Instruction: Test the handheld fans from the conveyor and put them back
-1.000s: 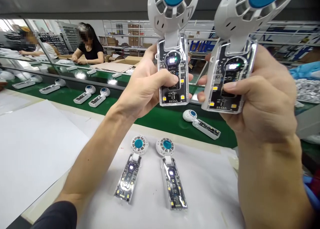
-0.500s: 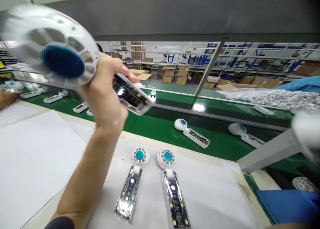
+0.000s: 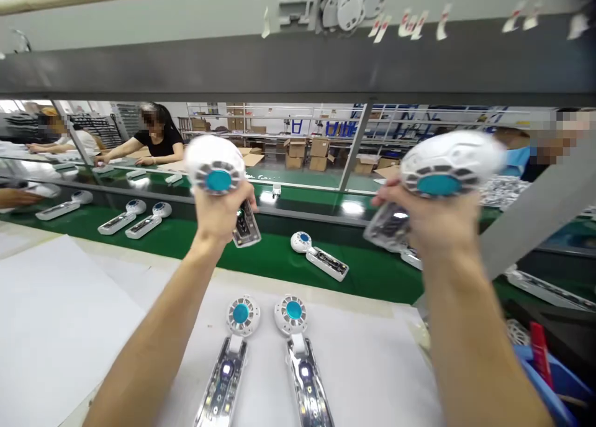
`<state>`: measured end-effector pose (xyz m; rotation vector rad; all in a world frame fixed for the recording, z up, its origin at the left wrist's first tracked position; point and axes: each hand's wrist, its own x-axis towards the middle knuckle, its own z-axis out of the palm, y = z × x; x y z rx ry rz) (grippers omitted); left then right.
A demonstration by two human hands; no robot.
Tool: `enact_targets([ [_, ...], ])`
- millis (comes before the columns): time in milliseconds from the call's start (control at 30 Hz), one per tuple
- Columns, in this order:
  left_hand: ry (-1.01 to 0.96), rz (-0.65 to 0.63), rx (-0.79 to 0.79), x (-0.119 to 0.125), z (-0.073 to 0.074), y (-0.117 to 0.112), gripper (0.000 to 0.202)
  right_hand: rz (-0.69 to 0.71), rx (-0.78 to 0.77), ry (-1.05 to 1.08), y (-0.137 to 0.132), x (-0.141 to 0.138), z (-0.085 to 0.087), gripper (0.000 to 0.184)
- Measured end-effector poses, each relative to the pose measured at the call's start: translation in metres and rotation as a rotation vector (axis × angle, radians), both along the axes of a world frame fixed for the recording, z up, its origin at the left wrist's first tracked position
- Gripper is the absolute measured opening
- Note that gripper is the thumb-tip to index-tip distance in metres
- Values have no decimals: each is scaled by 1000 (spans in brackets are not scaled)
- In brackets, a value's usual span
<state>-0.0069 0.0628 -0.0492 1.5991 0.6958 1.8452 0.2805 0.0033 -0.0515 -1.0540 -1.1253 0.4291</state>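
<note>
My left hand (image 3: 213,219) is closed around a round-headed handheld device (image 3: 212,154), raised above the green belt. The device has a white head with a blue disc, and its clear handle with a circuit board points down past my fingers. On the right, my right hand (image 3: 442,219) grips a second device of the same kind (image 3: 449,151), a little blurred, its clear handle tilting to the left. Below them, two similar devices, a left one (image 3: 241,315) and a right one (image 3: 292,312), lie side by side on white paper, each with a small light glowing in its handle.
Several like devices lie along the green conveyor belt (image 3: 261,259), one (image 3: 326,262) between my arms. A slanted grey post (image 3: 535,197) stands at right, above a blue bin (image 3: 554,377) holding a red object. A grey beam (image 3: 233,73) crosses overhead. Co-workers sit across the belt.
My right hand has come into clear view with a device in it. My left hand and its device appear farther away and lower. The view has shifted, showing more of the overhead shelf.
</note>
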Motion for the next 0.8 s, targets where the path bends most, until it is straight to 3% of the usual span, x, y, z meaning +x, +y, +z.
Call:
enact_targets([
  [33, 195, 37, -248, 3, -12, 14, 18, -63, -97, -15, 14, 1, -8, 16],
  [67, 315, 44, -390, 6, -25, 28, 18, -119, -206, -38, 28, 2, -17, 13],
  [133, 472, 50, -555, 9, -52, 53, 15, -181, -421, -108, 54, 8, -40, 12],
  [267, 711, 173, -739, 10, -101, 91, 26, -236, -739, -288, 79, 15, -92, 19],
  [400, 894, 372, -796, 1, -130, 112, 37, -302, -891, -466, 85, 5, -125, 26],
  [500, 1007, 508, -727, -11, -136, 114, 50, -334, -916, -589, 89, 2, -126, 30],
  [600, 1087, 564, -509, -13, -131, 104, 61, -428, -894, -676, 89, 17, -113, 35],
  [667, 1162, 469, -313, -3, -125, 92, 56, -539, -906, -704, 84, 34, -106, 37],
  [800, 1381, 14, 26, 42, -120, 65, 45, -743, -1062, -709, 70, 61, -115, 44],
])
